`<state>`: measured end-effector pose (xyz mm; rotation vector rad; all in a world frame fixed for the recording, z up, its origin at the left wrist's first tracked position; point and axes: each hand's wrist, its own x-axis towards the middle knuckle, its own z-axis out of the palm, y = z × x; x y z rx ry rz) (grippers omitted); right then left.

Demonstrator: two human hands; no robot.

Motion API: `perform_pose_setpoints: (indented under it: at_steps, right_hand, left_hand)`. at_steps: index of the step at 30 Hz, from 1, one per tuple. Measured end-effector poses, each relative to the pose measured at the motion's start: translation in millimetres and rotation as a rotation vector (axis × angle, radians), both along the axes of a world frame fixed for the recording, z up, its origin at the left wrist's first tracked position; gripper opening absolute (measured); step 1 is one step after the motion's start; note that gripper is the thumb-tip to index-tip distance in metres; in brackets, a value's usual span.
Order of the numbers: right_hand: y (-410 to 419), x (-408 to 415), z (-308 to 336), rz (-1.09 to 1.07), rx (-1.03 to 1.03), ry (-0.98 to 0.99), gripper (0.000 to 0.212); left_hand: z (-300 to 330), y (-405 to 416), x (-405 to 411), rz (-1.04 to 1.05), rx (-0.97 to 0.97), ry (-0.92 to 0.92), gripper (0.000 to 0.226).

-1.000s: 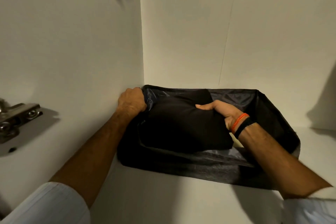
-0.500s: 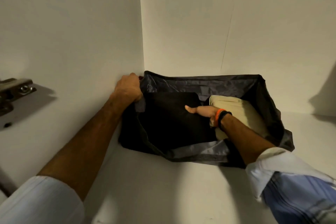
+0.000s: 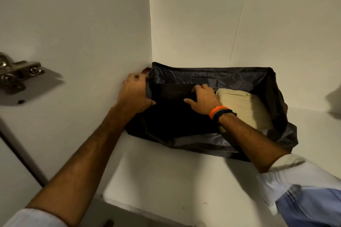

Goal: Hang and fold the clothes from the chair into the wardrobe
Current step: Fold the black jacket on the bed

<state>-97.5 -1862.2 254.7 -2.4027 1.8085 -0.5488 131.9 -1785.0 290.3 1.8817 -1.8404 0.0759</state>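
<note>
A dark fabric storage bin (image 3: 212, 76) sits on a white wardrobe shelf (image 3: 166, 180), pushed into the back left corner. Inside it on the left lies a folded black garment (image 3: 171, 116), and on the right a folded beige garment (image 3: 243, 107). My left hand (image 3: 134, 96) grips the bin's left rim against the side wall. My right hand (image 3: 203, 99), with orange and black bands at the wrist, rests fingers spread on the black garment, pressing it down beside the beige one.
White wardrobe walls close in at the left (image 3: 73, 33) and back (image 3: 239, 14). A metal door hinge (image 3: 16, 73) is fixed to the left wall. The shelf's front edge (image 3: 147, 210) runs below my arms.
The black garment has gone down flat into the bin's left side, uncovering the beige one. My right hand moved from its right edge to its top. The view tilted lower.
</note>
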Motion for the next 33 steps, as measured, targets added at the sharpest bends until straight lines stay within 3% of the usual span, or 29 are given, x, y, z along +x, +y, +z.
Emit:
perform_pose_setpoints:
  at_steps: [2, 5, 7, 9, 11, 14, 17, 19, 22, 24, 27, 30, 31, 33]
  right_hand:
    - [12, 1, 6, 0.225, -0.060, -0.008, 0.053]
    - [31, 7, 8, 0.427, -0.027, 0.066, 0.073]
    - [41, 10, 6, 0.446, 0.003, 0.197, 0.097]
    - [49, 14, 4, 0.412, -0.011, 0.323, 0.114]
    - [50, 17, 2, 0.383, -0.027, 0.392, 0.119]
    - [54, 26, 0, 0.343, -0.019, 0.438, 0.114]
    - [58, 30, 0, 0.322, 0.011, 0.467, 0.106]
    - [54, 35, 3, 0.309, 0.041, 0.461, 0.096]
    - [46, 50, 9, 0.277, 0.128, 0.407, 0.071]
    - [42, 56, 16, 0.282, 0.176, 0.371, 0.060]
    - [46, 51, 30, 0.289, 0.232, 0.281, 0.065]
    - [44, 31, 36, 0.166, 0.224, 0.087, 0.072]
    - [41, 25, 35, 0.095, 0.211, 0.023, 0.074]
    - [38, 16, 31, -0.055, 0.228, -0.092, 0.082]
  left_hand:
    - [-8, 19, -1, -0.236, -0.109, -0.065, 0.064]
    - [-18, 46, -10, -0.439, 0.147, -0.242, 0.054]
    - [-23, 55, -19, -0.451, 0.219, -0.452, 0.056]
    - [-25, 64, -22, -0.444, 0.299, -0.527, 0.061]
    - [-23, 64, -24, -0.430, 0.373, -0.584, 0.066]
    - [-19, 65, -21, -0.426, 0.305, -0.640, 0.039]
    - [-14, 65, -17, -0.430, 0.211, -0.588, 0.020]
    - [-8, 64, -13, -0.451, 0.120, -0.500, 0.016]
    - [13, 64, 1, -0.560, -0.223, -0.247, 0.015]
    - [25, 61, 11, -0.576, -0.250, -0.221, 0.015]
    - [26, 64, 18, -0.572, -0.078, -0.049, 0.017]
    - [24, 66, 10, -0.437, -0.188, 0.219, 0.045]
    - [29, 63, 7, -0.344, -0.230, 0.240, 0.051]
    - [41, 52, 5, -0.149, -0.177, 0.196, 0.041]
